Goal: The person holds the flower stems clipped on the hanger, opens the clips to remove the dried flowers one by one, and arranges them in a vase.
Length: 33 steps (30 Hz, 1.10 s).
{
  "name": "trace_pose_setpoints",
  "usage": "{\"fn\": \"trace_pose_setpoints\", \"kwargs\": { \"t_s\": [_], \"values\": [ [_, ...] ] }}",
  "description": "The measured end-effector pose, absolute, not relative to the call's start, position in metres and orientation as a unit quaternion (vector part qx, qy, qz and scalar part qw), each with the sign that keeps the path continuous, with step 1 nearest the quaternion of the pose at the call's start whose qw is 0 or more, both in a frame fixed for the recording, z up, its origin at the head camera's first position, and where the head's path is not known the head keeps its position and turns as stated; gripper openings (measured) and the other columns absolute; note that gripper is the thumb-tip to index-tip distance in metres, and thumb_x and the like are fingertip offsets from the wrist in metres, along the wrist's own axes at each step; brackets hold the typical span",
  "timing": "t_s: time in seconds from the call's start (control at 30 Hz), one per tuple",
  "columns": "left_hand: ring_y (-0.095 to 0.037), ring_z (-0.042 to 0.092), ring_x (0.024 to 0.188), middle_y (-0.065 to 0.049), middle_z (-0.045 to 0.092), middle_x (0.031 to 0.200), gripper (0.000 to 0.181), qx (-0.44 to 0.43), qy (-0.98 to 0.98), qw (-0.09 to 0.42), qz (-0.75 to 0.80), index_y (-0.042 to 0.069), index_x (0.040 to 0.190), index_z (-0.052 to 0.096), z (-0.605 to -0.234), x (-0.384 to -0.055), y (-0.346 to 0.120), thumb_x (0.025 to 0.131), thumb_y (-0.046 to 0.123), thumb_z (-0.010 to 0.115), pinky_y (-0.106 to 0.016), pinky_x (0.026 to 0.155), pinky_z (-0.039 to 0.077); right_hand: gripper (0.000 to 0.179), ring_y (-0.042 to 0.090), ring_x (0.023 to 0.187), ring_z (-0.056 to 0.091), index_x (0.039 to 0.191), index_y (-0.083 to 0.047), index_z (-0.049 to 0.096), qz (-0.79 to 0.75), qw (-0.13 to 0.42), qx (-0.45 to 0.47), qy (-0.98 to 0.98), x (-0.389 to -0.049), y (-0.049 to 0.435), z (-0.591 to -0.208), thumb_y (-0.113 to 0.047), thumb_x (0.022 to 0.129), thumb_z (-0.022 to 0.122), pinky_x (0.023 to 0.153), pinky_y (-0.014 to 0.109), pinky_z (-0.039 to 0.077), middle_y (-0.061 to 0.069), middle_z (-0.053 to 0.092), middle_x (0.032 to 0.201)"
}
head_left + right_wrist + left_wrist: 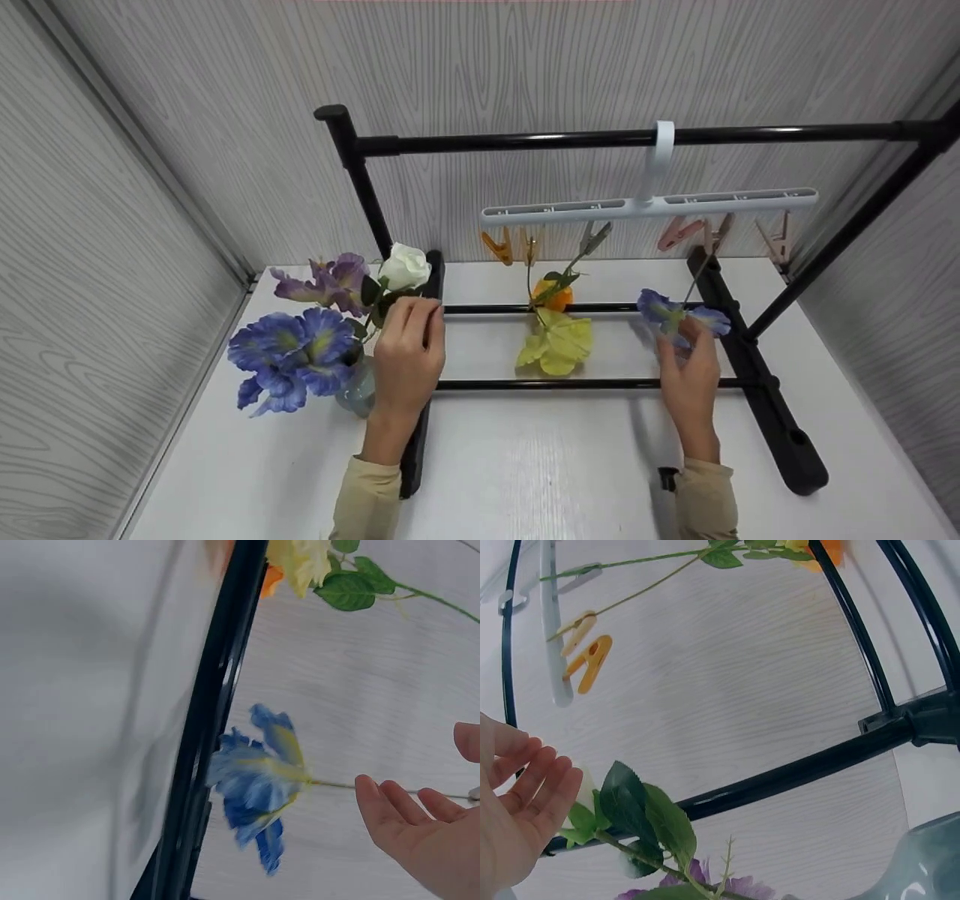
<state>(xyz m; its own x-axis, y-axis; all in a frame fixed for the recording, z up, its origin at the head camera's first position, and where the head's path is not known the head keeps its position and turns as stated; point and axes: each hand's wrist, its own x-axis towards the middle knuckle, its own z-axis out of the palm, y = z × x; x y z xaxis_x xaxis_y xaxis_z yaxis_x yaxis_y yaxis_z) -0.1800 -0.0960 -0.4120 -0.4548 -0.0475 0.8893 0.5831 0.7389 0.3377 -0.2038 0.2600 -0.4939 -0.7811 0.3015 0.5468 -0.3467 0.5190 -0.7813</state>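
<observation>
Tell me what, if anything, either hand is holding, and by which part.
Nothing, it appears: the right hand has thumb and fingers apart near the clipped blue flower; the left hand, its fingers loosely bent, is beside the white rose.

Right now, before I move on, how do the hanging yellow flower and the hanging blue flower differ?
Place: the yellow flower hangs under the left half of the white hanger; the blue flower hangs under the right half.
Neighbours: the yellow flower hangs close to an orange flower; the blue flower has the right hand at it.
Shared: both hang head-down on clipped stems.
</observation>
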Motion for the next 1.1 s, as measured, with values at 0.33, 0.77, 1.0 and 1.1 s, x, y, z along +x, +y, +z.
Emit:
{"fn": "trace_pose_setpoints", "kwargs": {
  "t_s": [0.33,0.77,1.0,1.1],
  "values": [
    [-0.025,0.065,0.085,-0.012,0.064,0.092,0.006,-0.180,-0.823,0.452,-0.293,-0.001,0.097,0.072,-0.424,-0.175,-0.081,0.092,-0.001,0.074,-0.036,0.072,0.058,0.044,0.043,0.125,0.057,0.138,0.013,0.049,0.519,0.261,0.070,-0.811,-0.231,0.232,-0.469,-0.003,0.100,0.066,0.098,0.034,0.051,0.031,0.058,0.132],
    [-0.025,0.066,0.084,-0.011,0.064,0.093,0.005,-0.208,-0.823,0.438,-0.297,0.002,0.096,0.071,-0.430,-0.172,-0.056,0.093,0.000,0.074,-0.035,0.070,0.059,0.044,0.044,0.129,0.057,0.139,0.013,0.047,0.590,0.152,0.133,-0.782,-0.263,0.172,-0.460,-0.004,0.102,0.064,0.104,0.053,0.049,0.032,0.057,0.136],
    [-0.020,0.064,0.079,-0.009,0.064,0.092,0.005,-0.233,-0.812,0.426,-0.325,0.003,0.096,0.071,-0.423,-0.171,-0.035,0.093,-0.001,0.073,-0.031,0.067,0.057,0.049,0.044,0.137,0.050,0.146,0.009,0.042,0.606,0.155,0.102,-0.774,-0.279,0.155,-0.465,-0.002,0.103,0.062,0.110,0.052,0.044,0.030,0.050,0.145],
    [-0.018,0.064,0.080,-0.008,0.065,0.094,0.006,-0.244,-0.807,0.395,-0.366,0.003,0.100,0.073,-0.417,-0.171,-0.021,0.095,0.000,0.071,-0.027,0.070,0.057,0.049,0.045,0.129,0.054,0.148,0.007,0.043,0.589,0.168,0.092,-0.785,-0.284,0.155,-0.468,-0.004,0.104,0.060,0.106,0.054,0.047,0.031,0.052,0.137]
  ]
}}
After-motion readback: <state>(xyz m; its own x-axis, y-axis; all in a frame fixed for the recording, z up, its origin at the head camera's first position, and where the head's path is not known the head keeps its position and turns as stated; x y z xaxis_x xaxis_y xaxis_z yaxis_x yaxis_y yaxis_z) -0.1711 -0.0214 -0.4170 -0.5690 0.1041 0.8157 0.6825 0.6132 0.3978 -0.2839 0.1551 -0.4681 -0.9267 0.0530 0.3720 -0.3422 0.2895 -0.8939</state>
